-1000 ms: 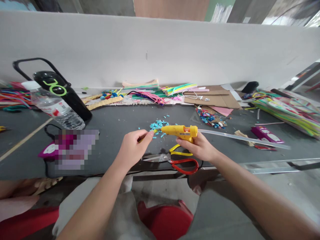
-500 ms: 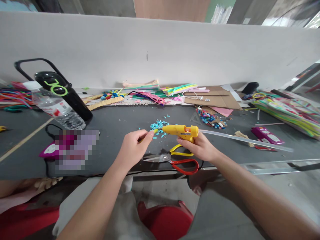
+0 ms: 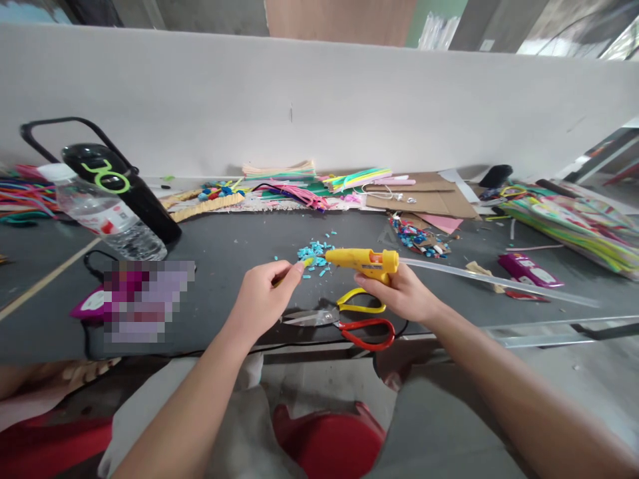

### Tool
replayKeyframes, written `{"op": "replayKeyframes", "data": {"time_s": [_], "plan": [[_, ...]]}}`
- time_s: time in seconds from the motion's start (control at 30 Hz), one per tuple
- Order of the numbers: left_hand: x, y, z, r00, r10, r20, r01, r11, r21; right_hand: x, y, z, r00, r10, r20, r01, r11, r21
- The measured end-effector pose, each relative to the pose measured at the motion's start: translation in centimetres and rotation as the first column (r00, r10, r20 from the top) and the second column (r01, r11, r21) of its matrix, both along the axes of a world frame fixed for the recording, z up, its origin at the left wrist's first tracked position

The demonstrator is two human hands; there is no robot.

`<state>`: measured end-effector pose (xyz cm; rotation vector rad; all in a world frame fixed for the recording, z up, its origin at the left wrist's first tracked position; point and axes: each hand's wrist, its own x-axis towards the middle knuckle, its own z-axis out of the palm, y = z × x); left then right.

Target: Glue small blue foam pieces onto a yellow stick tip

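My right hand (image 3: 402,293) is wrapped round the handle of a yellow hot glue gun (image 3: 362,261), its nozzle pointing left. A long clear glue stick (image 3: 479,276) sticks out of the back of the gun. Between the thumb and fingers of my left hand (image 3: 272,289) is a small yellow piece (image 3: 308,262), mostly hidden; its tip faces the nozzle across a small gap. Just behind the piece, small turquoise bits (image 3: 314,251) lie in a loose pile. Scissors (image 3: 332,318) with one yellow and one red handle lie below the gun, blades towards the left.
At left stand a water bottle (image 3: 107,216) and a black flask (image 3: 130,199). Fuzzy craft stems (image 3: 574,223) lie at right near a purple device (image 3: 529,271). Cardboard (image 3: 424,196) and more stems (image 3: 354,178) line the white partition (image 3: 319,100). A person's hand (image 3: 74,376) shows at lower left.
The glue gun has drawn slightly right, away from the yellow piece, so the gap at the nozzle is wider. Both hands keep their holds. The view has shifted a little.
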<state>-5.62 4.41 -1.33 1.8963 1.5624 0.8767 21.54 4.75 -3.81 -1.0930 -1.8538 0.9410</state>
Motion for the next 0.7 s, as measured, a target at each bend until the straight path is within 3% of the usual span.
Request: {"op": "replayKeyframes", "data": {"time_s": [0.1,0.2,0.4,0.57,0.7], "plan": [[-0.1,-0.1,0.4,0.999,0.028,0.028,-0.028,1.0,-0.001,0.6,0.6,-0.1,0.998,-0.015,0.056,0.015,1.0,0.001],[-0.3,-0.1,1.1,0.993,0.085,0.082,-0.086,0.996,0.003,1.5,1.8,-0.5,0.971,-0.122,0.204,0.122,0.992,0.011],[-1.6,0.2,2.0,0.978,0.163,0.13,-0.168,0.985,0.025,3.9,5.2,-2.4,0.812,-0.294,0.504,0.302,0.951,0.067],[-2.0,0.3,1.9,0.983,0.153,0.102,-0.157,0.987,0.035,5.8,7.3,-4.0,0.693,-0.444,0.568,0.47,0.876,0.112],[-1.8,0.2,1.8,0.991,0.107,0.076,-0.109,0.994,0.024,6.5,8.1,-4.6,0.673,-0.452,0.586,0.485,0.867,0.112]]}}
